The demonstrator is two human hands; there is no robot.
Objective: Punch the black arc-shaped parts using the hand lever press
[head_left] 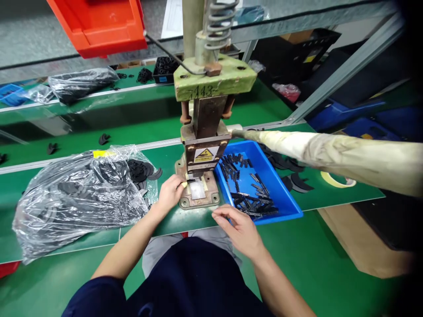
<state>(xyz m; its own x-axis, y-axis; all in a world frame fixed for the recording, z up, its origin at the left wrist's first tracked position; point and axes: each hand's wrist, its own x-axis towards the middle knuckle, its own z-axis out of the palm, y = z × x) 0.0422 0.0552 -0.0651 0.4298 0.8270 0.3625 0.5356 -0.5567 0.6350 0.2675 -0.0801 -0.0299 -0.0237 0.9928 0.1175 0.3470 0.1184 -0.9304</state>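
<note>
My right hand [243, 229] hovers loosely curled, empty, beside the blue tray [287, 207] of black parts [251, 193]. My left hand [170, 192] pinches something small at the press base [198, 193]. Beyond, the wrapped lever [330, 154] crosses.

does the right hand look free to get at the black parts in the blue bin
Probably yes: the right hand hovers at the open blue bin's near corner, with nothing covering the black parts; the lever passes behind.
</note>
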